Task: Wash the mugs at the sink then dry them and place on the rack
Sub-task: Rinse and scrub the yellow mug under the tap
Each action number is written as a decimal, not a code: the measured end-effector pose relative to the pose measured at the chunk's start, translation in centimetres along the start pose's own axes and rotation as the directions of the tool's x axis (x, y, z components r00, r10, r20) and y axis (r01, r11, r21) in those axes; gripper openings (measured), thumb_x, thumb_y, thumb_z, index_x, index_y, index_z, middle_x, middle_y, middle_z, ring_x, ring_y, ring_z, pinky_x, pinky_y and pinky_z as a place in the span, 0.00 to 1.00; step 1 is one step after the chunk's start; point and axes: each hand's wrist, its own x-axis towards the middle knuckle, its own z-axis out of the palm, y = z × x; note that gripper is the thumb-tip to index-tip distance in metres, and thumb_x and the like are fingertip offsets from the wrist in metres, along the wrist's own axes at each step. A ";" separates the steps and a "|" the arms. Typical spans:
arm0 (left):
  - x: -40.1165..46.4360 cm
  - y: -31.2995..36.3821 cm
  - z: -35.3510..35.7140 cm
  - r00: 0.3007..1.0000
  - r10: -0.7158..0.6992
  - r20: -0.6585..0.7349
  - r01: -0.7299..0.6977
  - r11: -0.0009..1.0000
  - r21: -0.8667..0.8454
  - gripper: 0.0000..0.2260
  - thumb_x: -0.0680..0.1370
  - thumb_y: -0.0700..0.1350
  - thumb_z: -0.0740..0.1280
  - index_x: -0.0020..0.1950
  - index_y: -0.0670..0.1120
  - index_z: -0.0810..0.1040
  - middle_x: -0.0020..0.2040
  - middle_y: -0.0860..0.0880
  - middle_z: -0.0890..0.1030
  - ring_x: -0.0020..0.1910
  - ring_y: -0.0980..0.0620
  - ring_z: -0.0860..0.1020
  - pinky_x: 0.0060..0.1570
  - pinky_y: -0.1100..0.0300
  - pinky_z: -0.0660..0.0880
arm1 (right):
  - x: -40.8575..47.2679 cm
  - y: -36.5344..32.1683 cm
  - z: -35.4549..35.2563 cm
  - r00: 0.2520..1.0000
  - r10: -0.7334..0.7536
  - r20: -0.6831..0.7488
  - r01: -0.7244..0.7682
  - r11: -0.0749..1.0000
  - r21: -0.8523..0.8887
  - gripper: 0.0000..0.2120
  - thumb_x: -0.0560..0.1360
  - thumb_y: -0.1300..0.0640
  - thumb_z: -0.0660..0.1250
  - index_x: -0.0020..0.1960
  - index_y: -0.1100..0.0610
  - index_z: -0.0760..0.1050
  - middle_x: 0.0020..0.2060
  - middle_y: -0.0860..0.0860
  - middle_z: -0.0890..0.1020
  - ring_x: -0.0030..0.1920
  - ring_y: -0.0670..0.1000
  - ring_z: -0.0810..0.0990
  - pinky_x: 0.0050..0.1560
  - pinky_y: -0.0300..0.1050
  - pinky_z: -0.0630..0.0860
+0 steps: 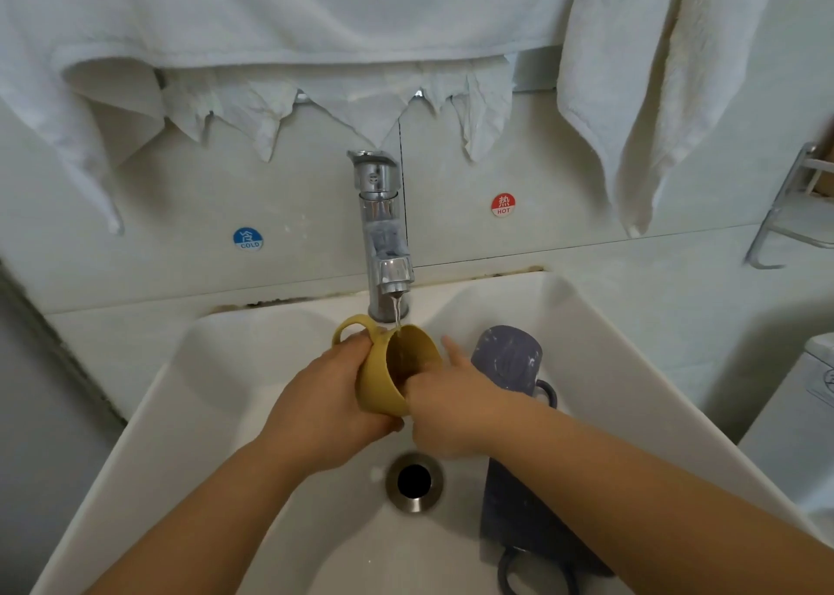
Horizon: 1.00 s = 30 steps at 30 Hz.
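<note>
white glossy sink (609, 368), squared walls | chrome tap (383, 233) running thin stream | yellow matte mug (383, 386) tilted under stream over basin, loop handle up-left | left hand (325, 409) curls round its body | right hand (451, 409) fingers reach inside mug, thumb raised | two purple speckled mugs (510, 359) lie beside

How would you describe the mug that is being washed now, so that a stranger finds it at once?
Look in the white sink, right under the running tap. The yellow mug is there, tilted, gripped by the left hand, with the right hand's fingers inside. The other mugs are purple and lie untouched.
</note>
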 end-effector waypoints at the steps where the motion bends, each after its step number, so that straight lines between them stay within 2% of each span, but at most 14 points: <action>1: 0.0 -0.2 -0.3 0.999 -0.013 0.040 0.013 1.000 -0.013 0.33 0.62 0.55 0.80 0.63 0.62 0.68 0.53 0.62 0.77 0.50 0.60 0.77 0.49 0.61 0.76 | 0.2 0.2 0.3 1.000 -0.014 -0.022 0.011 0.992 -0.124 0.10 0.76 0.57 0.61 0.53 0.56 0.77 0.55 0.51 0.79 0.65 0.53 0.68 0.73 0.61 0.37; 3: 0.0 -0.5 -1.0 0.991 -0.039 0.125 0.047 0.997 -0.065 0.34 0.61 0.52 0.81 0.61 0.63 0.68 0.52 0.63 0.76 0.50 0.61 0.76 0.46 0.66 0.74 | 0.6 0.1 0.6 0.997 -0.054 -0.053 0.042 0.978 -0.203 0.15 0.75 0.55 0.62 0.60 0.54 0.77 0.64 0.50 0.75 0.72 0.51 0.60 0.73 0.61 0.35; 4: 0.0 -0.7 -1.4 0.988 -0.043 0.149 0.056 0.995 -0.088 0.34 0.61 0.50 0.82 0.61 0.63 0.69 0.52 0.63 0.77 0.50 0.61 0.76 0.46 0.66 0.73 | 0.4 -0.1 0.5 0.997 -0.062 -0.047 0.053 0.983 -0.177 0.14 0.74 0.55 0.63 0.59 0.55 0.77 0.62 0.50 0.76 0.70 0.51 0.62 0.75 0.58 0.45; 5: -0.1 -0.9 -1.5 0.987 -0.042 0.158 0.059 0.993 -0.103 0.34 0.60 0.49 0.82 0.61 0.62 0.70 0.52 0.62 0.77 0.50 0.61 0.77 0.46 0.66 0.74 | 0.2 -0.4 0.4 0.998 -0.049 -0.037 0.046 0.994 -0.096 0.09 0.74 0.57 0.63 0.53 0.56 0.77 0.55 0.51 0.77 0.63 0.52 0.68 0.68 0.50 0.61; 6: -0.1 -0.9 -1.6 0.986 -0.041 0.161 0.059 0.992 -0.110 0.34 0.60 0.49 0.82 0.61 0.62 0.70 0.52 0.61 0.78 0.50 0.60 0.77 0.47 0.65 0.74 | -0.1 -0.8 0.1 1.000 -0.020 -0.003 0.020 1.000 0.009 0.03 0.75 0.58 0.63 0.46 0.57 0.75 0.45 0.51 0.76 0.51 0.52 0.73 0.53 0.44 0.70; 7: -0.3 -0.8 -1.7 0.986 -0.041 0.162 0.060 0.992 -0.114 0.34 0.60 0.49 0.82 0.61 0.61 0.70 0.52 0.61 0.78 0.50 0.60 0.77 0.48 0.64 0.75 | -0.2 -0.9 0.0 0.999 0.017 0.051 -0.023 0.993 0.113 0.04 0.75 0.60 0.63 0.41 0.58 0.72 0.38 0.52 0.73 0.41 0.52 0.72 0.41 0.42 0.70; 8: -0.3 -0.7 -1.6 0.985 -0.041 0.165 0.062 0.991 -0.122 0.35 0.60 0.50 0.82 0.62 0.61 0.70 0.53 0.62 0.77 0.51 0.60 0.77 0.49 0.63 0.75 | -0.2 -1.1 -0.2 0.994 0.034 0.108 -0.056 0.975 0.215 0.05 0.75 0.60 0.62 0.41 0.59 0.71 0.36 0.52 0.72 0.37 0.52 0.71 0.36 0.42 0.69; 13: -0.7 0.1 -0.8 0.989 -0.058 0.135 0.085 0.975 -0.206 0.31 0.61 0.50 0.82 0.56 0.65 0.69 0.50 0.64 0.77 0.49 0.63 0.77 0.42 0.70 0.74 | -0.1 -0.3 -1.0 0.993 0.011 0.121 -0.087 0.758 0.647 0.07 0.73 0.61 0.66 0.49 0.62 0.79 0.39 0.52 0.76 0.40 0.50 0.73 0.44 0.45 0.73; 17: -0.4 0.4 -0.2 0.985 -0.140 0.105 0.169 0.914 -0.370 0.28 0.58 0.53 0.81 0.55 0.60 0.76 0.48 0.57 0.81 0.47 0.58 0.80 0.42 0.64 0.77 | -0.5 0.7 -1.4 0.988 0.106 -0.112 0.037 0.542 0.839 0.06 0.67 0.64 0.70 0.42 0.54 0.80 0.40 0.54 0.81 0.44 0.53 0.80 0.49 0.51 0.80; 19: -0.4 0.7 0.0 0.981 -0.171 0.089 0.193 0.873 -0.447 0.31 0.53 0.60 0.78 0.54 0.59 0.77 0.48 0.57 0.82 0.48 0.57 0.80 0.42 0.63 0.77 | -0.6 0.8 -1.2 0.956 0.190 -0.221 0.105 0.482 0.870 0.14 0.65 0.64 0.72 0.48 0.52 0.76 0.47 0.55 0.80 0.48 0.58 0.81 0.49 0.57 0.81; 22: -0.5 1.0 -0.2 0.972 -0.228 0.061 0.224 0.805 -0.550 0.36 0.50 0.62 0.76 0.56 0.59 0.75 0.50 0.57 0.81 0.49 0.56 0.80 0.41 0.62 0.77 | -0.9 0.4 -0.8 0.877 0.331 -0.348 0.111 0.565 0.817 0.33 0.66 0.58 0.76 0.65 0.44 0.63 0.61 0.47 0.68 0.59 0.50 0.70 0.52 0.45 0.77; 24: -0.6 1.3 -0.4 0.966 -0.252 0.055 0.236 0.777 -0.584 0.39 0.50 0.61 0.76 0.60 0.57 0.73 0.53 0.56 0.80 0.51 0.55 0.79 0.44 0.57 0.79 | -0.6 0.2 -0.4 0.876 0.392 -0.280 0.113 0.398 0.910 0.40 0.67 0.53 0.77 0.71 0.46 0.58 0.63 0.46 0.66 0.62 0.49 0.69 0.56 0.45 0.75; 26: -0.7 1.7 -0.3 0.967 -0.251 0.048 0.228 0.759 -0.609 0.38 0.52 0.56 0.78 0.60 0.57 0.72 0.54 0.56 0.79 0.50 0.56 0.79 0.43 0.58 0.79 | -0.1 -0.1 0.3 0.916 0.369 -0.159 0.082 0.217 0.973 0.39 0.66 0.49 0.78 0.70 0.49 0.61 0.62 0.47 0.72 0.61 0.50 0.73 0.61 0.51 0.75; 30: -0.8 2.6 -0.4 0.976 -0.180 0.120 0.216 0.776 -0.593 0.33 0.64 0.42 0.81 0.64 0.56 0.69 0.57 0.55 0.78 0.53 0.55 0.79 0.41 0.64 0.78 | 0.3 0.4 0.6 0.905 0.363 -0.220 0.142 0.230 0.963 0.31 0.66 0.51 0.78 0.63 0.46 0.67 0.55 0.45 0.77 0.55 0.48 0.78 0.55 0.50 0.79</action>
